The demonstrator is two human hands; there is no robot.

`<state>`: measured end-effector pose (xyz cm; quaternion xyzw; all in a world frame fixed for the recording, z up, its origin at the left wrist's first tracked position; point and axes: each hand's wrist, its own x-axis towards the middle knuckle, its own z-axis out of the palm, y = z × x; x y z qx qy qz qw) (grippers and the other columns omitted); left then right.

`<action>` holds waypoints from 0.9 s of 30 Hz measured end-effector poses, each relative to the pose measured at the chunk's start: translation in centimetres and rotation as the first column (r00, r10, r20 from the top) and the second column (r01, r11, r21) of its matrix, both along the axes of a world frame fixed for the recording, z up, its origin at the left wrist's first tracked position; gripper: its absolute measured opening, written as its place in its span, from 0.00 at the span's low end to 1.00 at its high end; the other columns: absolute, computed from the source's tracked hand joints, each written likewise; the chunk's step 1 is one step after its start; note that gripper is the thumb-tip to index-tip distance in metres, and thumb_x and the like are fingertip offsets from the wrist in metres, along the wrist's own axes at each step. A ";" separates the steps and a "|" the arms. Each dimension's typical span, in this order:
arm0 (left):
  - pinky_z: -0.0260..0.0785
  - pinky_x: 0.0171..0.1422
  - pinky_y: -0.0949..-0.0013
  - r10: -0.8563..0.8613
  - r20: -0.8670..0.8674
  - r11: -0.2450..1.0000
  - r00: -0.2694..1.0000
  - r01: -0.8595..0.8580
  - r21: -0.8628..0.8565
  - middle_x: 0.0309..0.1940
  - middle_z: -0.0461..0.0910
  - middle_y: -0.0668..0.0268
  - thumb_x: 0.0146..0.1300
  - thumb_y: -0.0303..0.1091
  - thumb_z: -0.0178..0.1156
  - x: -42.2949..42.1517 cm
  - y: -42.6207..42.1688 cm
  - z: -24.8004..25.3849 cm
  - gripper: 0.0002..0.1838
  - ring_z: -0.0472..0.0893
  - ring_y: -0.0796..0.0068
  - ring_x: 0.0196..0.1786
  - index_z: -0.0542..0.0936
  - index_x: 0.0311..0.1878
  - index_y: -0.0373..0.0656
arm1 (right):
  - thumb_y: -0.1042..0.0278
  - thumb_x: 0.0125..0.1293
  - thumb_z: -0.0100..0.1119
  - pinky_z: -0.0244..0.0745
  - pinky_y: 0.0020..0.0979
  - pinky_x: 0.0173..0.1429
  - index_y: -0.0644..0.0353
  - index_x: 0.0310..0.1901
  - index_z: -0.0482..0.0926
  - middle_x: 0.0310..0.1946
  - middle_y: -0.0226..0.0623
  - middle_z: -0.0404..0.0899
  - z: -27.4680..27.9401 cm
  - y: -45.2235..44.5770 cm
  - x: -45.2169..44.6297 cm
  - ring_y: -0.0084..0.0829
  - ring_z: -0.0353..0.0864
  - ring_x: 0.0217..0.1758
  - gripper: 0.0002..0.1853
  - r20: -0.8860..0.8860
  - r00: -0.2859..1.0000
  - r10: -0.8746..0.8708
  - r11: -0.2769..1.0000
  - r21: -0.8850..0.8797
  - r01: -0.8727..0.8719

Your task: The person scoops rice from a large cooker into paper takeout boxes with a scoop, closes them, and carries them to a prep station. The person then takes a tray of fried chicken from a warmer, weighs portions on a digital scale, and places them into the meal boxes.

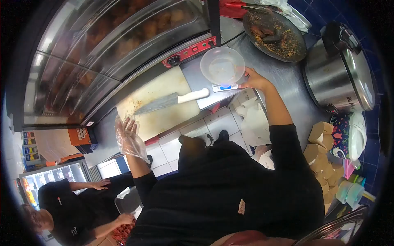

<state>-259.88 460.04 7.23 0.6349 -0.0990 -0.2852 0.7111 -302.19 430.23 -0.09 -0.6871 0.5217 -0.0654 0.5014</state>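
My right hand (255, 80) is bare and curls at the right edge of a small kitchen scale (225, 87) with a lit blue display. On the scale stands a clear plastic bowl (223, 65) that looks hollow, its rim close to my fingers. My left hand (130, 137), in a clear disposable glove, is held near the left end of a cutting board (166, 88), fingers apart and nothing in them. A large knife (172, 100) with a white handle lies across the board, its handle toward the scale.
Behind the board stands a glass warming cabinet (123, 49) with browned food. At the back right are a round dark tray (275, 35) and a big steel pot (334, 76). Cardboard boxes (322, 160) are stacked at right. A co-worker (78, 205) is at lower left.
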 end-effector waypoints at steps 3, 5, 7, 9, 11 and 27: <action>0.58 0.70 0.58 0.038 0.002 0.999 0.999 -0.038 -0.035 0.61 0.67 0.48 0.63 0.56 0.56 2.4 1.6 0.0 0.38 0.68 0.52 0.64 0.58 0.68 0.43 | 0.64 0.35 0.79 0.64 0.38 0.65 0.46 0.67 0.62 0.55 0.42 0.63 -0.6 0.1 0.1 0.43 0.65 0.60 0.52 -0.043 0.999 0.006 0.998 -0.063 -0.009; 0.60 0.69 0.58 0.060 -0.001 0.996 0.998 -0.060 -0.070 0.60 0.67 0.47 0.60 0.57 0.59 4.5 2.9 -0.9 0.41 0.70 0.51 0.62 0.58 0.68 0.42 | 0.63 0.34 0.79 0.62 0.37 0.65 0.48 0.66 0.63 0.54 0.41 0.63 -0.6 0.2 0.3 0.42 0.65 0.59 0.52 -0.051 0.999 -0.013 0.996 -0.088 0.009; 0.59 0.69 0.58 0.116 -0.003 0.991 0.993 -0.116 -0.072 0.61 0.66 0.47 0.60 0.57 0.58 4.4 3.2 0.6 0.40 0.68 0.51 0.63 0.59 0.68 0.43 | 0.62 0.33 0.80 0.59 0.34 0.65 0.50 0.65 0.66 0.51 0.40 0.64 -0.5 0.5 0.6 0.39 0.65 0.57 0.50 -0.036 0.998 -0.054 0.994 -0.101 0.050; 0.59 0.69 0.59 0.160 0.035 0.985 0.987 -0.157 -0.077 0.61 0.66 0.47 0.61 0.57 0.58 4.3 3.9 1.4 0.40 0.68 0.51 0.63 0.59 0.69 0.43 | 0.63 0.33 0.79 0.62 0.37 0.65 0.50 0.66 0.64 0.53 0.42 0.63 -1.1 0.0 0.9 0.41 0.65 0.59 0.52 -0.046 0.997 -0.059 0.992 -0.118 0.053; 0.58 0.68 0.59 0.167 0.023 0.983 0.986 -0.164 -0.083 0.61 0.66 0.47 0.61 0.58 0.57 5.0 4.9 1.0 0.40 0.69 0.52 0.62 0.59 0.69 0.44 | 0.66 0.33 0.78 0.67 0.37 0.61 0.52 0.65 0.64 0.53 0.42 0.65 -2.4 -0.1 0.9 0.40 0.67 0.58 0.51 -0.026 0.996 -0.080 0.987 -0.145 0.075; 0.61 0.65 0.59 -0.011 -0.082 0.999 0.997 0.008 -0.043 0.58 0.68 0.50 0.61 0.57 0.58 7.7 8.9 -1.8 0.38 0.72 0.56 0.57 0.60 0.69 0.46 | 0.67 0.29 0.81 0.77 0.36 0.48 0.48 0.65 0.66 0.57 0.43 0.64 -0.2 0.4 2.5 0.39 0.73 0.53 0.53 -0.066 0.986 -0.156 0.988 -0.005 0.156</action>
